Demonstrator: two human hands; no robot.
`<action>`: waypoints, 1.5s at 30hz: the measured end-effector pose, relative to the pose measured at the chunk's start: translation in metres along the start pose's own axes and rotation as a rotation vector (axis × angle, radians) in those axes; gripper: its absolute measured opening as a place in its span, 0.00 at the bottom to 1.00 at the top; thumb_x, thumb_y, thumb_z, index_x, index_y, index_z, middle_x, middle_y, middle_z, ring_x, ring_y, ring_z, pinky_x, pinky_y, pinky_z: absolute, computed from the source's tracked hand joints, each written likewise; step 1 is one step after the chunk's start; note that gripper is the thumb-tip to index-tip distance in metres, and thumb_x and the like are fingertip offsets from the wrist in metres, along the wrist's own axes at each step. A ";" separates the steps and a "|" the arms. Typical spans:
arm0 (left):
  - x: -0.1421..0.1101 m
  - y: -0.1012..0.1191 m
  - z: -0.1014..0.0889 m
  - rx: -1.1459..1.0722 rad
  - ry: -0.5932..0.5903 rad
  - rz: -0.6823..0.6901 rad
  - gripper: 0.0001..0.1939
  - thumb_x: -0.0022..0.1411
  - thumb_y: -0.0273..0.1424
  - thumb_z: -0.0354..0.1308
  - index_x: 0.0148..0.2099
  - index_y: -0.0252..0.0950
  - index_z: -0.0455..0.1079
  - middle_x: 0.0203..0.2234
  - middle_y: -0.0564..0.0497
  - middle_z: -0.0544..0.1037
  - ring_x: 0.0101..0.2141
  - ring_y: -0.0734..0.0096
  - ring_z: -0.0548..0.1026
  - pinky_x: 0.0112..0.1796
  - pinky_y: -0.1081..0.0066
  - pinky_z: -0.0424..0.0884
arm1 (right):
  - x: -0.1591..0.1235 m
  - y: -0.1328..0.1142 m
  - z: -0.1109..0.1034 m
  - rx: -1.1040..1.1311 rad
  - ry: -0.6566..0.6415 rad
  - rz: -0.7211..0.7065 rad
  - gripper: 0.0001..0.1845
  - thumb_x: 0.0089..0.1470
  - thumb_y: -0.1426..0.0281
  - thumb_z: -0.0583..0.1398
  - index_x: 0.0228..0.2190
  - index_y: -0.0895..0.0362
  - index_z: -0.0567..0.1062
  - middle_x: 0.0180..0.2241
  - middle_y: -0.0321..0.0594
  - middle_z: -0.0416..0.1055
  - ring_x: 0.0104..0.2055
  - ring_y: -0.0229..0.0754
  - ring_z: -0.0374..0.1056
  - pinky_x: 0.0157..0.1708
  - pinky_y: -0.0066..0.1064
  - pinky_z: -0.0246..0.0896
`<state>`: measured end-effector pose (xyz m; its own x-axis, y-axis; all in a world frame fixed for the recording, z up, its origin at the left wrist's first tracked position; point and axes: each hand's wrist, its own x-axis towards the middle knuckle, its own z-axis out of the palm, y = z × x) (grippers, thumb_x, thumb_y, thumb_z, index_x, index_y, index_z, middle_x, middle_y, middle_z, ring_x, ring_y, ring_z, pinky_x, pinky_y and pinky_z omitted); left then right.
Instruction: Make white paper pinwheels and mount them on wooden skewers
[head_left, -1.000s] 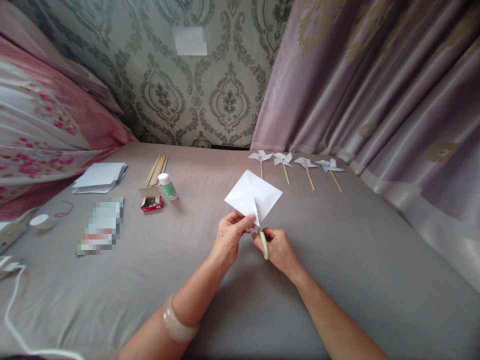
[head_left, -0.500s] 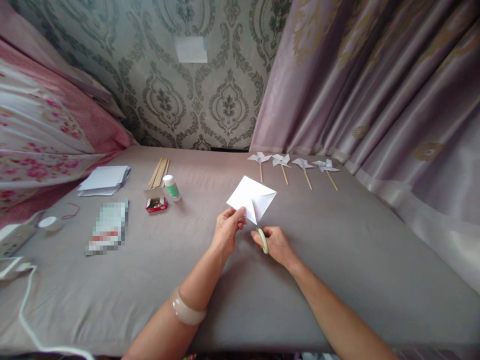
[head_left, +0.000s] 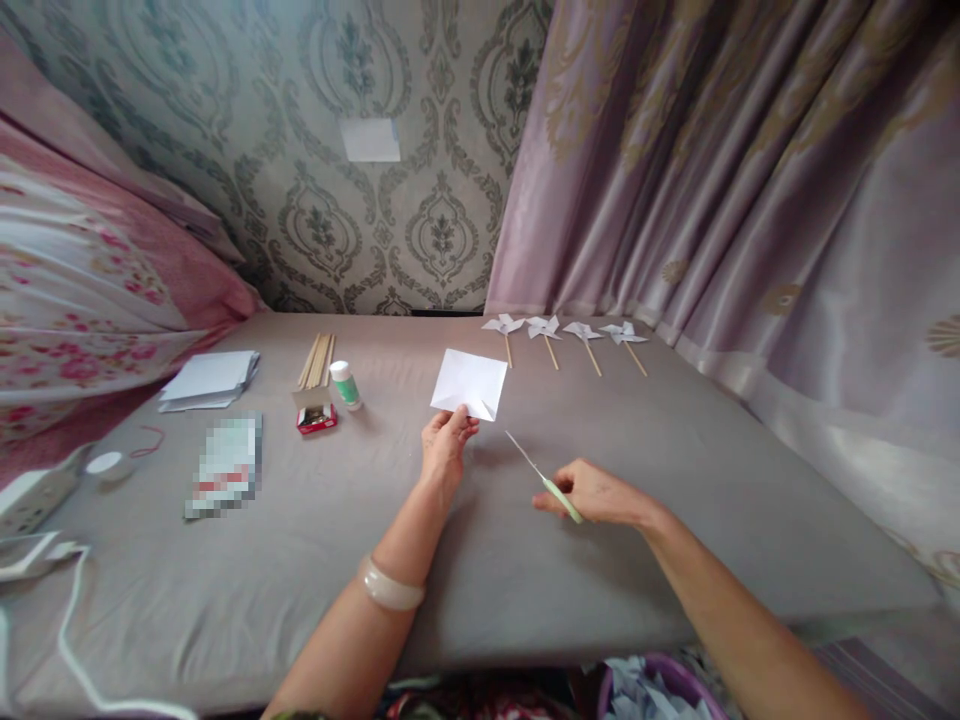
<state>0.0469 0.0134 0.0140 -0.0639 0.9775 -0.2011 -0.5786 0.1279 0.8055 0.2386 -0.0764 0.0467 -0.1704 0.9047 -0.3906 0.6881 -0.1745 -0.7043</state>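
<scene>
My left hand point(head_left: 444, 447) pinches the near corner of a white paper square point(head_left: 469, 383), held just above the grey bedsheet point(head_left: 675, 470). To its right, my right hand point(head_left: 592, 492) is closed round the pale green handle of a pair of scissors point(head_left: 541, 476), whose thin blades point up and left toward the paper without touching it. A pale bangle point(head_left: 390, 588) sits on my left forearm.
Several finished white paper pinwheels point(head_left: 566, 335) on sticks lie in a row at the back. A bundle of wooden sticks point(head_left: 316, 360), a glue bottle point(head_left: 345, 384), a small red box point(head_left: 316, 417), a paper stack point(head_left: 211, 378) and a tape roll point(head_left: 106, 464) lie to the left. A purple bin point(head_left: 660, 690) with scraps stands below the edge.
The scissors came out of the paper and my right hand drew back to the right. My left hand carried the paper forward and left, and it now lies flatter.
</scene>
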 end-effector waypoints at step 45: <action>-0.015 -0.004 0.009 0.394 -0.111 -0.353 0.05 0.54 0.22 0.61 0.27 0.28 0.69 0.18 0.46 0.75 0.17 0.75 0.72 0.23 0.75 0.71 | -0.025 0.118 -0.063 -0.718 0.501 0.450 0.25 0.52 0.52 0.52 0.15 0.55 0.70 0.19 0.50 0.71 0.26 0.51 0.70 0.24 0.32 0.54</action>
<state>0.0575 0.0000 0.0182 0.1780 0.8728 -0.4545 -0.1990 0.4843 0.8520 0.3684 -0.0952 0.0107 0.4177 0.9006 -0.1204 0.9085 -0.4160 0.0407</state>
